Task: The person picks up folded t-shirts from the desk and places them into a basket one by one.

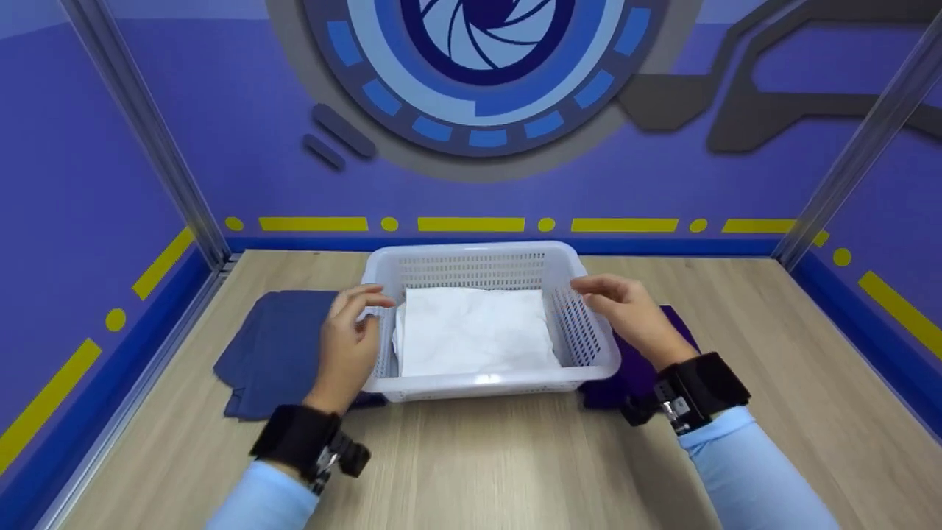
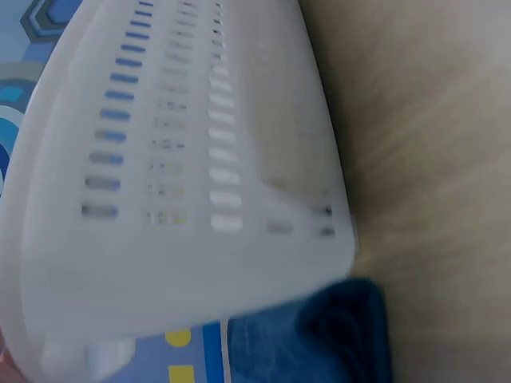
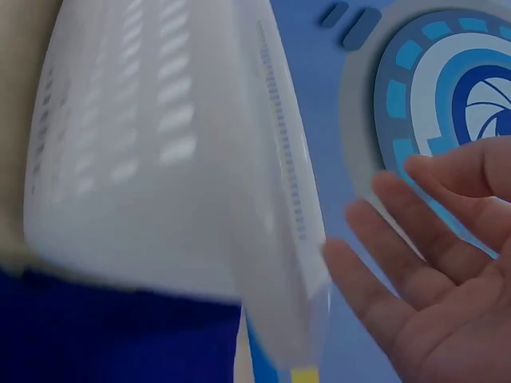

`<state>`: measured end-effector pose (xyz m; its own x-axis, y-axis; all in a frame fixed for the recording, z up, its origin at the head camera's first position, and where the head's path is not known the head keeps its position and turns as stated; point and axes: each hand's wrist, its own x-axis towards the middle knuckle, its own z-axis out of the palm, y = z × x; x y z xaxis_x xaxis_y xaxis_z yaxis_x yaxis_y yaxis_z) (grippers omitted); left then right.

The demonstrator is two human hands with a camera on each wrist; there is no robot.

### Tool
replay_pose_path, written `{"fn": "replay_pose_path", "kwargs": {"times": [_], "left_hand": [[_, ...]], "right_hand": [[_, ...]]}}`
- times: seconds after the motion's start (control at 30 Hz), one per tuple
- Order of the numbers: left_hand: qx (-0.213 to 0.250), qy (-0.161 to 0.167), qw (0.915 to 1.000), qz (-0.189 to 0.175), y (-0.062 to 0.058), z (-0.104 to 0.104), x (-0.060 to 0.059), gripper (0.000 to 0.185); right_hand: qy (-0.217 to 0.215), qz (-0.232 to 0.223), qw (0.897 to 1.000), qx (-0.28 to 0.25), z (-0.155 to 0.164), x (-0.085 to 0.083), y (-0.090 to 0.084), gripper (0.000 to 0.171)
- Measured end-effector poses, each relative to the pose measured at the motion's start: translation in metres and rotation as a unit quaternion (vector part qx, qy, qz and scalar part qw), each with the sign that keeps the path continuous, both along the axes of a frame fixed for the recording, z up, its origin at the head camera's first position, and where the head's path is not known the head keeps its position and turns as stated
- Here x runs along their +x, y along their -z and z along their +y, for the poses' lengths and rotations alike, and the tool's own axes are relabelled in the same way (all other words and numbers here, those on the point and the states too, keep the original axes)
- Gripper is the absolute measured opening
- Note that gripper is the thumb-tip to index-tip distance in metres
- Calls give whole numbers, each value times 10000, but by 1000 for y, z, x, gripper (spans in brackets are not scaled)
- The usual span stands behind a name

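Both forearms reaching forward from light blue sleeves, black wrist straps buckled on. Left hand (image 1: 347,346) raised at the left rim of the basket (image 1: 486,255), fingers loosely curled with tips at the rim edge; contact impossible to judge from the head view. Right hand (image 1: 625,308) hovering beside the right rim, fingers relaxed and spread, palm open and gripping nothing.

White plastic basket, rectangular with rounded corners and slotted walls, sitting mid-counter (image 1: 478,464) on pale wood-grain laminate. Inside, a folded white cloth (image 1: 475,331), slightly creased, lying flat on the bottom. Folded blue cloth (image 1: 276,353) flat on the counter left of the basket, dark purple cloth (image 1: 633,375) right of it, partly tucked under the basket's side.

Left wrist view: blurred slotted wall and a blue cloth corner (image 2: 335,335), no fingers. Right wrist view: bare palm and fingers (image 3: 407,271) clear of the basket wall (image 3: 160,159).
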<state>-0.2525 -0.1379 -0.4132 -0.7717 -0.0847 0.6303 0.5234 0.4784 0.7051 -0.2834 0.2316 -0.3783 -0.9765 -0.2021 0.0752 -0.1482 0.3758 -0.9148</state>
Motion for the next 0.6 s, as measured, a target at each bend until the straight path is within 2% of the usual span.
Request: {"fn": "replay_pose_path", "kwargs": {"times": [0.07,0.17,0.3,0.4,0.5,0.6], "left_hand": [[-127,-182,9993,284,2,-13,6,32],[-165,-505,9981,311,7,-30,9,38],[43,-870,9955,-369,13,-48,4,48],[-40,-1027,9893,-1040,18,-59,-1,57],[-502,-1026,9798,-1640,26,-69,-5,67],[-1076,-909,9641,-2249,36,-77,-9,75]], "right_hand": [[289,232,9992,178,5,1,3,33],[594,315,9974,262,8,0,12,38],[862,349,9954,228,4,-5,28,50],[976,253,9949,62,-1,-8,37,55],[1058,117,9943,0,-5,-8,43,58],[1152,169,9932,-80,-7,-7,46,58]]}}
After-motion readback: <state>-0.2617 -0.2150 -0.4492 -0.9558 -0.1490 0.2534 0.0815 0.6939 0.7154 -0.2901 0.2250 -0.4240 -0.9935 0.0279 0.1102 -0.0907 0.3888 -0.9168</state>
